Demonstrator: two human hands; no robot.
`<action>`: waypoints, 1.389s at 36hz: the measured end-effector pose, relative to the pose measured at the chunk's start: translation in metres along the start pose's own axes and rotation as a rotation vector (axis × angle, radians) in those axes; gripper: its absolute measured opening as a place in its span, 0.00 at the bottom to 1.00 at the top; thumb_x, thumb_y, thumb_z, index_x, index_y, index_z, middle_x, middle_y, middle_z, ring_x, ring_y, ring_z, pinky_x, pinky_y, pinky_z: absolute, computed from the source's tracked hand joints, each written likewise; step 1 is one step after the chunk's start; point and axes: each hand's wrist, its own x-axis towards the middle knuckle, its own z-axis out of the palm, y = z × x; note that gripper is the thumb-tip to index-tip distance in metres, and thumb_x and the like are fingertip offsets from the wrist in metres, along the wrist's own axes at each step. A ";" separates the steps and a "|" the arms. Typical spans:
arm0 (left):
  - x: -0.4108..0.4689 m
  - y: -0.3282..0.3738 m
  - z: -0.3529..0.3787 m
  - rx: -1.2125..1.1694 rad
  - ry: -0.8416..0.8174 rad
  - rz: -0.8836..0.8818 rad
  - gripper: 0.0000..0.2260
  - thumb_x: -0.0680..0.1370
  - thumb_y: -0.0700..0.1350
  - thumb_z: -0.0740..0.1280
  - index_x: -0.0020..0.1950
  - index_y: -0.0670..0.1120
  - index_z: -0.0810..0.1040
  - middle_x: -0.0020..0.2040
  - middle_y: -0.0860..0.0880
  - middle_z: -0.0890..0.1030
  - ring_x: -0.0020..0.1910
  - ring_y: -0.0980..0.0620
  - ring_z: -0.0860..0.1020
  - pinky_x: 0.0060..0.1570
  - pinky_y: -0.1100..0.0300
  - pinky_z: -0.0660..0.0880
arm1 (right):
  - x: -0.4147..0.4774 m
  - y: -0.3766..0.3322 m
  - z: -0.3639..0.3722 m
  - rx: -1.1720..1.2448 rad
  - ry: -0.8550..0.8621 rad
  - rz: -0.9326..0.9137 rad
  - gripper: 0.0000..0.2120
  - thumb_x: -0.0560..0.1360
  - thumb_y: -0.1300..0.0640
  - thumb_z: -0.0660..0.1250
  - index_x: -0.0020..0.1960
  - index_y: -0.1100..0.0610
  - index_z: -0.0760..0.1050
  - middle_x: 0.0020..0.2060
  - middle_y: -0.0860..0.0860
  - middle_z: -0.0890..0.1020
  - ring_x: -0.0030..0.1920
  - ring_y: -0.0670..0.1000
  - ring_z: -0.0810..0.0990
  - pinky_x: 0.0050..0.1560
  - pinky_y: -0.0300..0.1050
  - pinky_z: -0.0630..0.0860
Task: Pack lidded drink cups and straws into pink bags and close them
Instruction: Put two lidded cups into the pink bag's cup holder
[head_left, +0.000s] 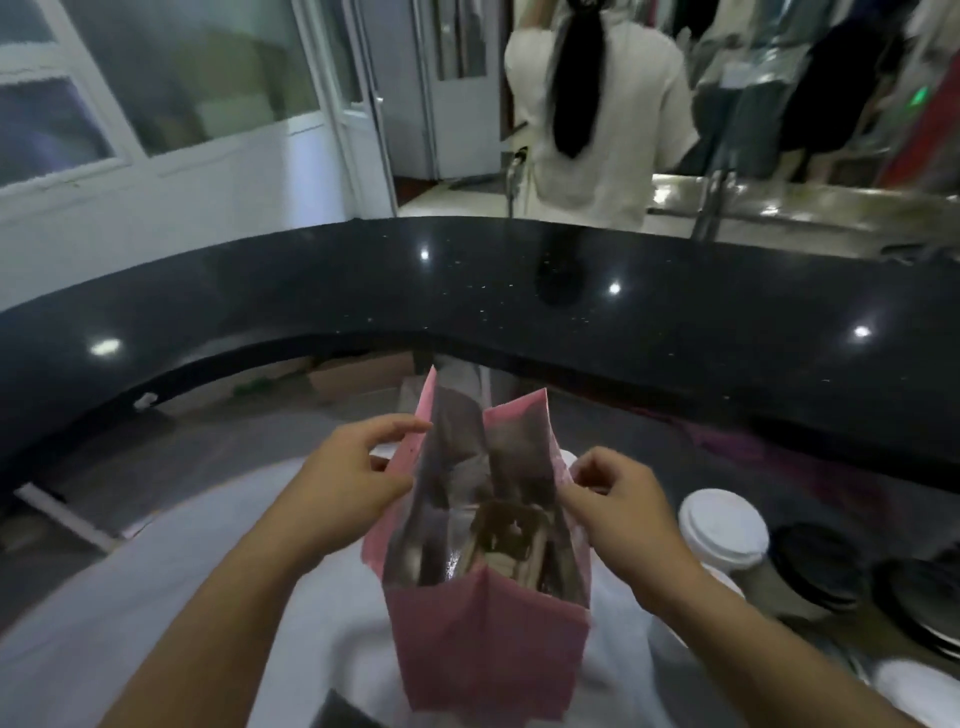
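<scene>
Right now you hold a pink bag upright in front of your body, its mouth spread open toward you so the silvery lining shows. Your left hand pinches the bag's left rim, fingers closed narrow on the pink edge. Your right hand does the same on the right rim, its fingers curled tight on the paper. Deep inside the bag you can see something brown, but it is too blurred to tell what it is.

Just beside your right wrist stands a cup with a white lid, apart from the bag. Further right lie dark round lids, close to that cup, and part of another white lid shows at the lower right corner. A glossy black tabletop curves across the view beyond the bag. Behind it a person in a white top stands facing away.
</scene>
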 end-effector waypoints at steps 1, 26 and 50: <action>0.007 0.002 0.006 0.023 -0.018 0.008 0.21 0.79 0.37 0.68 0.62 0.63 0.79 0.60 0.59 0.79 0.48 0.61 0.79 0.33 0.67 0.77 | 0.001 0.003 -0.007 -0.001 0.029 0.008 0.08 0.74 0.58 0.71 0.37 0.57 0.76 0.32 0.52 0.80 0.35 0.51 0.78 0.34 0.48 0.76; 0.084 -0.014 0.025 0.054 -0.558 0.254 0.31 0.77 0.43 0.72 0.74 0.65 0.64 0.70 0.50 0.71 0.65 0.49 0.74 0.58 0.50 0.80 | -0.004 0.004 -0.064 -0.137 0.390 0.135 0.02 0.73 0.57 0.75 0.44 0.53 0.82 0.41 0.50 0.85 0.45 0.51 0.82 0.48 0.50 0.78; 0.092 -0.010 0.032 0.112 -0.401 0.350 0.25 0.77 0.40 0.71 0.68 0.63 0.72 0.59 0.60 0.70 0.50 0.62 0.74 0.41 0.70 0.76 | 0.066 0.074 -0.082 -1.194 -0.162 0.521 0.47 0.66 0.45 0.76 0.78 0.40 0.55 0.73 0.52 0.67 0.69 0.61 0.71 0.66 0.60 0.61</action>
